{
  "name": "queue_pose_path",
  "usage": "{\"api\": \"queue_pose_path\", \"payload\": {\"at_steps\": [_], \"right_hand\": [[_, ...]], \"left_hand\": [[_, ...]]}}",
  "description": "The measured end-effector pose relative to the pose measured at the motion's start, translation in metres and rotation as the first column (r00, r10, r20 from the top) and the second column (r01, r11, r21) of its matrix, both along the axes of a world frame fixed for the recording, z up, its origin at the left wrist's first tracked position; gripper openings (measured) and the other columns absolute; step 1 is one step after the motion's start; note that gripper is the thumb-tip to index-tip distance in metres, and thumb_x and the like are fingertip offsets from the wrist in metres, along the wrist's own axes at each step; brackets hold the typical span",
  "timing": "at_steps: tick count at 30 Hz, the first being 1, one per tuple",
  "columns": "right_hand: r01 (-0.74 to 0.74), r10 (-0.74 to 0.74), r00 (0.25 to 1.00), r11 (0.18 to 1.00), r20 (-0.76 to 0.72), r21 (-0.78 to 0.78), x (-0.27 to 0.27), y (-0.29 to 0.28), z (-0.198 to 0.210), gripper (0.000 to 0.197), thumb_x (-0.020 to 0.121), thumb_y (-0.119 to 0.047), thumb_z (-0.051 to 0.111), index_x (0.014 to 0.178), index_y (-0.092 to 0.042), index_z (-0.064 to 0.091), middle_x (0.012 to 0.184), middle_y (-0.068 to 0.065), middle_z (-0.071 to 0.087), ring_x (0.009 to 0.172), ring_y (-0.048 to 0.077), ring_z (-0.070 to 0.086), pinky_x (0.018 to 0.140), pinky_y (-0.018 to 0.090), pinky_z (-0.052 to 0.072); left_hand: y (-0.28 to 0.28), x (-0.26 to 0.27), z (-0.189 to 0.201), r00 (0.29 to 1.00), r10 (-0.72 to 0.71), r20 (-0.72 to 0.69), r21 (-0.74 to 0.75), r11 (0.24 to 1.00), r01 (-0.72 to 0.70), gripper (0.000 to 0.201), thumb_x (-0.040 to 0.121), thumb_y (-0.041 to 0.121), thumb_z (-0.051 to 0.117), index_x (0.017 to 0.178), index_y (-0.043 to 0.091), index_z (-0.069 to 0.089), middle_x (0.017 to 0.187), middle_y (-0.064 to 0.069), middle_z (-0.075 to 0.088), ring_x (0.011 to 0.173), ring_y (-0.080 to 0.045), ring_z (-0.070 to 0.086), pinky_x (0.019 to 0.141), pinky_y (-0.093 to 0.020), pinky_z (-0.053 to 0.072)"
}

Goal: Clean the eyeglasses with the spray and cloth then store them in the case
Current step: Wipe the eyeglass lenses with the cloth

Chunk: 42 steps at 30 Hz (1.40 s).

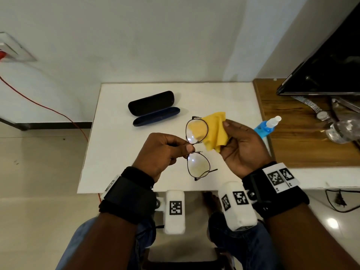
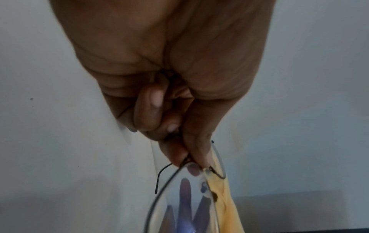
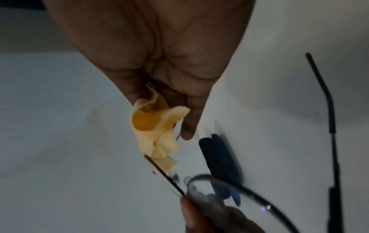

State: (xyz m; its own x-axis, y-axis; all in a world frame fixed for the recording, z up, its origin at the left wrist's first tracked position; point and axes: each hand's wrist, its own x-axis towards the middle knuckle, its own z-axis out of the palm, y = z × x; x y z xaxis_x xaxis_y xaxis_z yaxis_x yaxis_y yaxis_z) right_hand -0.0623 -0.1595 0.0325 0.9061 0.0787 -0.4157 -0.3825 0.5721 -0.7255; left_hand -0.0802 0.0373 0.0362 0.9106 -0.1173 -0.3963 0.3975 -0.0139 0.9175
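Pinching the bridge of the eyeglasses (image 1: 197, 149) between thumb and forefinger, my left hand (image 1: 162, 152) holds them above the white table (image 1: 120, 137). My right hand (image 1: 243, 147) grips the yellow cloth (image 1: 216, 131) behind the far lens. Beyond them the open case (image 1: 153, 108) lies on the table; the blue spray bottle (image 1: 267, 126) lies to the right.

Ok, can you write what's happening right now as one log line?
left hand: pinches eyeglasses at bridge | right hand: holds yellow cloth behind far lens | case: open on table | spray bottle: lying at table's right edge
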Motion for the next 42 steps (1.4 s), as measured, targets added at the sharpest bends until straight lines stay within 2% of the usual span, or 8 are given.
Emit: {"api": "queue_pose_path", "payload": {"at_steps": [4, 10, 17, 25, 29, 34, 39, 42], "right_hand": [[0.151, -0.151, 0.989, 0.988, 0.006, 0.034, 0.007, -0.023, 0.003, 0.022, 0.087, -0.015, 0.055, 0.100, -0.005, 0.071, 0.099, 0.015, 0.075, 0.092, 0.027, 0.072, 0.090, 0.046, 0.055], [0.271, -0.286, 0.958, 0.855, 0.034, -0.442, 0.017, -0.045, 0.001, 0.011, 0.096, -0.018, 0.061, 0.092, -0.026, 0.067, 0.081, 0.004, 0.066, 0.067, 0.019, 0.059, 0.050, 0.027, 0.048], [0.071, -0.102, 0.995, 0.770, -0.012, -0.633, 0.042, -0.032, -0.031, 0.015, 0.090, 0.001, 0.064, 0.094, -0.013, 0.065, 0.090, 0.013, 0.071, 0.077, 0.026, 0.069, 0.057, 0.030, 0.058], [-0.048, 0.236, 0.971, 0.295, 0.024, -0.954, 0.079, 0.014, -0.048, 0.011, 0.088, -0.028, 0.069, 0.090, -0.017, 0.066, 0.088, 0.004, 0.072, 0.074, 0.026, 0.071, 0.072, 0.045, 0.061], [-0.055, 0.346, 0.938, 0.074, -0.026, -0.996, 0.095, 0.032, -0.064, 0.012, 0.090, -0.027, 0.065, 0.091, -0.016, 0.066, 0.090, 0.006, 0.072, 0.083, 0.031, 0.066, 0.074, 0.037, 0.054], [-0.164, 0.492, 0.849, -0.100, -0.192, -0.981, 0.101, 0.031, -0.088, 0.033, 0.090, -0.022, 0.062, 0.124, -0.021, 0.064, 0.125, 0.005, 0.068, 0.117, 0.028, 0.060, 0.097, 0.030, 0.044], [-0.168, 0.416, 0.898, 0.027, -0.141, -0.985, 0.092, 0.018, -0.083, 0.041, 0.091, -0.016, 0.058, 0.131, -0.022, 0.061, 0.134, 0.003, 0.063, 0.122, 0.027, 0.059, 0.109, 0.036, 0.041], [-0.121, 0.292, 0.955, 0.208, -0.056, -0.971, 0.076, 0.009, -0.072, 0.032, 0.087, -0.011, 0.055, 0.113, -0.022, 0.069, 0.115, 0.004, 0.072, 0.102, 0.028, 0.069, 0.090, 0.047, 0.056]], "left_hand": [[0.003, -0.001, 0.004, 0.995, 0.035, 0.098, -0.105, 0.994, -0.024, 0.013, 0.071, 0.022, 0.074, 0.073, 0.009, 0.076, 0.067, -0.012, 0.066, 0.049, -0.013, 0.035, 0.049, -0.025, 0.022], [0.017, 0.005, -0.003, 0.966, 0.187, 0.179, -0.104, 0.980, -0.170, 0.014, 0.075, 0.024, 0.079, 0.073, 0.011, 0.076, 0.072, -0.027, 0.059, 0.051, -0.016, 0.029, 0.050, -0.030, 0.021], [0.026, 0.006, -0.013, 0.926, 0.323, 0.194, -0.087, 0.946, -0.312, 0.023, 0.071, 0.032, 0.075, 0.079, 0.010, 0.077, 0.073, -0.014, 0.064, 0.055, -0.019, 0.030, 0.051, -0.029, 0.025], [0.034, 0.007, -0.020, 0.906, 0.379, 0.190, -0.033, 0.924, -0.380, 0.007, 0.085, 0.012, 0.071, 0.084, 0.007, 0.076, 0.069, -0.005, 0.067, 0.053, -0.015, 0.031, 0.049, -0.024, 0.025], [0.039, 0.007, -0.021, 0.892, 0.405, 0.200, -0.024, 0.912, -0.409, 0.008, 0.085, 0.013, 0.071, 0.084, 0.007, 0.076, 0.070, -0.006, 0.068, 0.052, -0.013, 0.034, 0.048, -0.024, 0.027], [0.040, 0.009, -0.026, 0.896, 0.395, 0.202, 0.011, 0.914, -0.405, 0.007, 0.085, 0.014, 0.072, 0.084, 0.010, 0.077, 0.067, -0.001, 0.067, 0.053, -0.011, 0.038, 0.049, -0.021, 0.030], [0.040, 0.011, -0.026, 0.885, 0.406, 0.227, 0.009, 0.908, -0.419, 0.007, 0.085, 0.017, 0.073, 0.084, 0.012, 0.077, 0.067, -0.004, 0.067, 0.054, -0.009, 0.042, 0.050, -0.020, 0.033], [0.037, 0.009, -0.023, 0.869, 0.408, 0.279, -0.015, 0.907, -0.421, 0.007, 0.084, 0.016, 0.073, 0.084, 0.010, 0.077, 0.065, -0.012, 0.063, 0.053, -0.011, 0.039, 0.050, -0.018, 0.034]]}}
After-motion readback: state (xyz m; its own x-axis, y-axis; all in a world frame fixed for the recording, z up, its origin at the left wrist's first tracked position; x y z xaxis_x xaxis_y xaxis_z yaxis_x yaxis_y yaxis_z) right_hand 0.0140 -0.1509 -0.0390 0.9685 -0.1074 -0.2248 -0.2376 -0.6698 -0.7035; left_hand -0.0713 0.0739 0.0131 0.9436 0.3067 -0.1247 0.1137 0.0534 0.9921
